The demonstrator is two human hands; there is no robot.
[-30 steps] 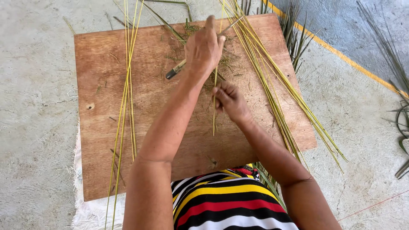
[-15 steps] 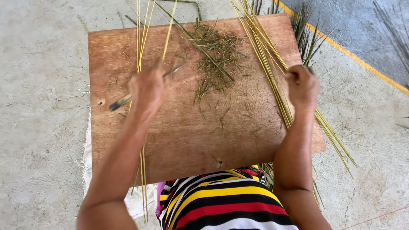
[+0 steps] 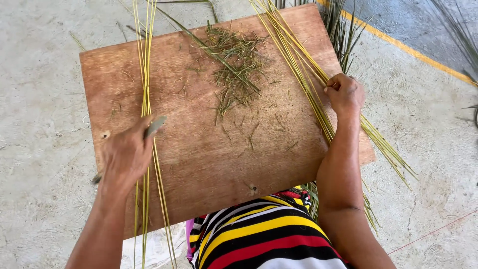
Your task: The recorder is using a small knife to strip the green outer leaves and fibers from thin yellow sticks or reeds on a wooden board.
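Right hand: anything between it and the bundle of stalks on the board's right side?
Nothing visible. The right hand already rests on the right bundle of stalks, fingers curled over it. The green trimmings lie apart, mid-board. The left hand is at the left stalks, holding a small blade.

Left hand (image 3: 127,155) grips knife (image 3: 154,127); right hand (image 3: 344,93) pinches stems (image 3: 303,74) on board (image 3: 209,154).

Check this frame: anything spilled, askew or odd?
Only a loose heap of green trimmings scattered over the wooden board. Left hand holds a small knife; right hand grips stripped stalks.
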